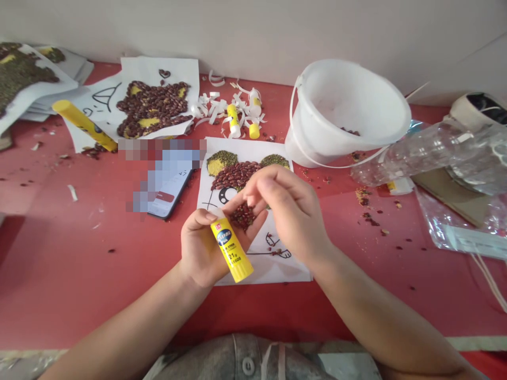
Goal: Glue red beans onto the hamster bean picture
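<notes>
My left hand [196,250] is palm up, its thumb pressing a yellow glue stick [232,250] against it. A small heap of dark red beans [242,216] mixed with some green bits rests on its fingers. Just above the heap, my right hand [299,216] has its fingertips pinched together; what they hold, if anything, is hidden. Under both hands lies a white sheet [295,272] with a line drawing. Red beans [237,175] and patches of green beans [227,157] cover the drawing's top, and a few loose beans lie near its lower right.
A white bucket [312,132] stands at the back right, beside clear plastic bottles [420,153]. On the left are a phone [170,184], an upright yellow glue stick [85,126] and a bean-covered picture [156,108]. Paper scraps [216,108] lie behind. Loose beans dot the red table [130,295].
</notes>
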A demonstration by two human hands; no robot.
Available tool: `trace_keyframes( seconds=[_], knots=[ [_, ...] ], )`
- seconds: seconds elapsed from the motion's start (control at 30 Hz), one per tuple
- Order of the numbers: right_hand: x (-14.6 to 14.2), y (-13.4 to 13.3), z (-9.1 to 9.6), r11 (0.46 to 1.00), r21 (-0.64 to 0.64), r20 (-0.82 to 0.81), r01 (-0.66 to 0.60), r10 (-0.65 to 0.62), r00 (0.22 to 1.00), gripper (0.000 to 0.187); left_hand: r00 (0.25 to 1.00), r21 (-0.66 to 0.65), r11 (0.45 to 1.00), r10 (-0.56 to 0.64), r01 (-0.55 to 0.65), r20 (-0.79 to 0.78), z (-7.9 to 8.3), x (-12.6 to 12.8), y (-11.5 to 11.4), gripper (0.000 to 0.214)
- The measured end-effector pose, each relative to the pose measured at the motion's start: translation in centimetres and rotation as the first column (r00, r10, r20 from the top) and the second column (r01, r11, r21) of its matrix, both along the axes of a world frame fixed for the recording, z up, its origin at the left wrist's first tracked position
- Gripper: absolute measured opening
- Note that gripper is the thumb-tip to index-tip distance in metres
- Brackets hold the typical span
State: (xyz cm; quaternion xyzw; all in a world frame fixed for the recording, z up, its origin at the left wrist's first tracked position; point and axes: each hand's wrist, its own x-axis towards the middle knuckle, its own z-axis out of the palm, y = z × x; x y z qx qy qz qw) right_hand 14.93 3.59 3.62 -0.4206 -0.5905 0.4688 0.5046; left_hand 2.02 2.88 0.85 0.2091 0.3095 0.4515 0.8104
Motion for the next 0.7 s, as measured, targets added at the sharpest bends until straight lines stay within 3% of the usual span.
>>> trace_keyframes(
  seconds=[0.07, 0.13, 0.23, 0.3, 0.5, 0.7],
  knots=[
    [1.0, 0.3, 0.6, 0.99, 0.115, 0.284, -0.082, 0.047, 0.958, 0.009, 1.0, -0.011, 1.0, -0.024, 0.024, 0.007, 0.2, -0.1, 0.1, 0.018],
    [1.8, 0.5, 1.1, 0.962, 0.111, 0.522, -0.249, 0.157, 0.838, 0.01, 1.0, -0.044, 0.999, -0.026, 0.027, 0.011, 0.3, -0.2, 0.1, 0.021],
    [2.2, 0.4, 1.5, 0.928, 0.021, 0.706, -0.371, 0.249, 0.663, 0.022, 1.0, -0.116, 0.993, 0.001, 0.002, 0.021, 0.4, -0.3, 0.1, 0.022],
    [2.0, 0.1, 1.4, 0.921, 0.014, 0.766, -0.39, 0.241, 0.596, 0.024, 0.999, -0.164, 0.986, 0.028, -0.022, 0.034, 0.4, -0.2, 0.0, 0.019],
    [1.6, -0.2, 1.3, 0.914, 0.02, 0.815, -0.405, 0.22, 0.536, 0.026, 0.995, -0.238, 0.97, 0.07, -0.052, 0.068, 0.3, 0.0, -0.2, 0.011],
    [2.2, 0.1, 1.5, 0.919, -0.007, 0.788, -0.394, 0.247, 0.564, 0.023, 0.976, -0.253, 0.967, 0.034, 0.022, 0.214, 0.3, 0.2, -0.2, 0.027]
  ],
)
